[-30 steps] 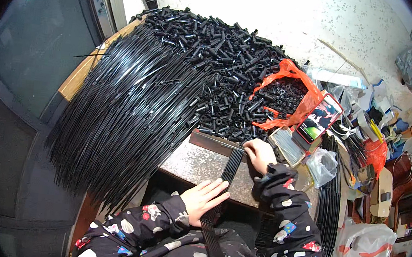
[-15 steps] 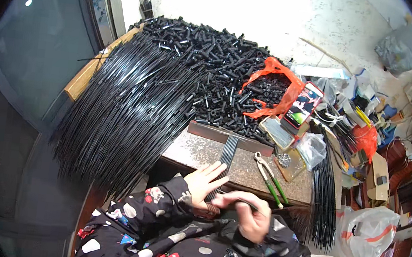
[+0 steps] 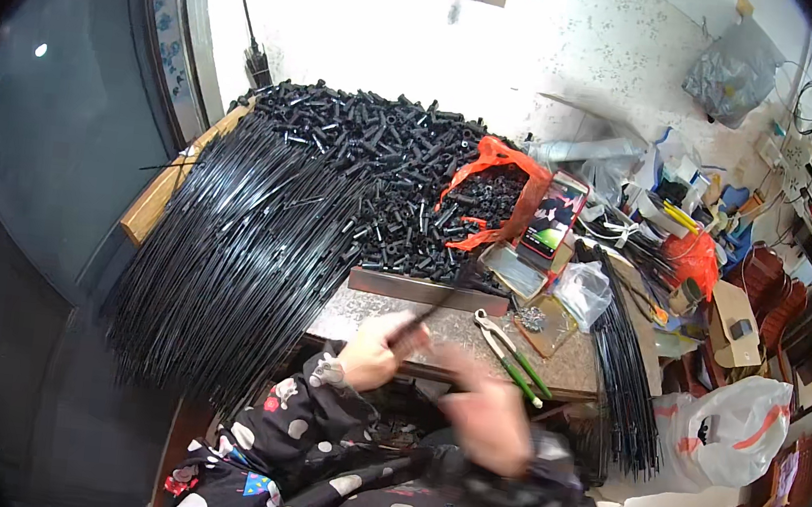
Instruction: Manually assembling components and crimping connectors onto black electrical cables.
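We see a brown speckled table (image 3: 568, 362), which bears a large heap of short black tubes (image 3: 377, 156) near the pale wall (image 3: 595, 51). Long black rods (image 3: 237, 256) lie along its left side and hang past the edge. A metal bar (image 3: 427, 291) lies in front of the tubes; pliers with green handles (image 3: 532, 373) rest to the right of it, and a phone (image 3: 554, 218) leans beside an orange-red bag (image 3: 502, 153).

The narrow dark bundle (image 3: 433, 308) is in the left hand (image 3: 374, 351), above the front part of the table. Its long axis runs slantwise, away from us and to the right, toward the bar; its far end is too blurred for us to follow.

The left hand has its fingers curled around the bundle. The right hand (image 3: 490, 423) is near, lower and to the right, but blurred, so we cannot tell how far its fingers are spread or whether they hold something.
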`<state>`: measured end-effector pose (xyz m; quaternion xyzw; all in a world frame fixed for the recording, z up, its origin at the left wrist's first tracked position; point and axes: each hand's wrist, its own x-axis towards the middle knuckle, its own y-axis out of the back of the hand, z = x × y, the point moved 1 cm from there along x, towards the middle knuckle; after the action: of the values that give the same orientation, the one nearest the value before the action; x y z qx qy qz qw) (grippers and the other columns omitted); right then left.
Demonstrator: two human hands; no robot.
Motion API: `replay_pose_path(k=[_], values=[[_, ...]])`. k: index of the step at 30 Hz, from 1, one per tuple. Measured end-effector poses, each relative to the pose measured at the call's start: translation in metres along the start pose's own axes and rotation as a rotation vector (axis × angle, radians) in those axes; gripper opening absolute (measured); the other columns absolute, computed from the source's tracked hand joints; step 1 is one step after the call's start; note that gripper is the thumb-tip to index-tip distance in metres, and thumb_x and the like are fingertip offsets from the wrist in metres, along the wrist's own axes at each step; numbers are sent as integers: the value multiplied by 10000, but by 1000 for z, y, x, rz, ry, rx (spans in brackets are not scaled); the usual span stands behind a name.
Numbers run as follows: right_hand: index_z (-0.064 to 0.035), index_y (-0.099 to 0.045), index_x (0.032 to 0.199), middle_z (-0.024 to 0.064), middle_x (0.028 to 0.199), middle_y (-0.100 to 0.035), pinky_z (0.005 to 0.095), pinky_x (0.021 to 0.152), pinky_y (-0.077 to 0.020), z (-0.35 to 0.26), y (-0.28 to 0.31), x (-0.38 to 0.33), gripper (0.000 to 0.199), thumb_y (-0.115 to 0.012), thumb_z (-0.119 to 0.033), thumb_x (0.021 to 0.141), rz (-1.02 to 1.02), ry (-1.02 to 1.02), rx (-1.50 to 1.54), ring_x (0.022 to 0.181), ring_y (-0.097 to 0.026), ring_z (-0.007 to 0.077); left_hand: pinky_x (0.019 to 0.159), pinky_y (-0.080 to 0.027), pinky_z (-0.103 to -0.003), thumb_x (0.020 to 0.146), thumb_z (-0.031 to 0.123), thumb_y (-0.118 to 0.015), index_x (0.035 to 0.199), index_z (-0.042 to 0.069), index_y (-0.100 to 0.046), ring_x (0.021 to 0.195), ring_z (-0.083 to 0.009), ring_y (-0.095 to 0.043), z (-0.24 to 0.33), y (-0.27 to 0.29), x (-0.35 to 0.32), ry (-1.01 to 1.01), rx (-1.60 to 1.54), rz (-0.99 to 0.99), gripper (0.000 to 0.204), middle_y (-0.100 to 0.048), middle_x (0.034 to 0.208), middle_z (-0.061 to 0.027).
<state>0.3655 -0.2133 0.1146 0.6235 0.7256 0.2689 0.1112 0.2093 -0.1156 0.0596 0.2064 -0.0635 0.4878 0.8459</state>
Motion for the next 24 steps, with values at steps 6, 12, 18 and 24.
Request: replay_pose_path(k=[6, 12, 18, 24], values=[[8, -459, 1059, 132, 1018, -542, 411, 868, -406, 58, -70, 63, 432, -349, -386, 919, 481, -295, 1874, 920, -529, 242, 858, -372, -384, 914, 330, -383, 764, 81, -412, 739, -171, -454, -3, -20, 18, -238, -1131, 550, 292, -435, 712, -35], [-36, -486, 958, 56, 712, -527, 368, 678, -482, 54, 24, 96, 240, -443, -267, 906, 893, 90, 1333, 627, -529, 173, 991, -289, -379, 874, 557, -226, 1262, 15, -382, 1172, -239, -393, -4, -75, 0, 410, -1566, -84, 685, -490, 1192, -136], [16, -459, 987, 69, 675, -516, 357, 697, -486, 25, 6, 71, 237, -415, -206, 921, 553, 239, 996, 606, -537, 163, 812, -433, -330, 770, 160, -637, 1056, -26, -554, 930, -247, -574, 58, 2, 0, -219, -246, -329, 350, -597, 988, -148], [29, -505, 1004, 63, 747, -563, 254, 658, -441, 99, -68, 56, 193, -410, -111, 912, 182, -139, 820, 689, -546, 124, 881, -398, -347, 768, 138, -609, 961, -47, -567, 888, -200, -599, 50, 17, 60, -313, 82, 226, 271, -620, 948, -139]])
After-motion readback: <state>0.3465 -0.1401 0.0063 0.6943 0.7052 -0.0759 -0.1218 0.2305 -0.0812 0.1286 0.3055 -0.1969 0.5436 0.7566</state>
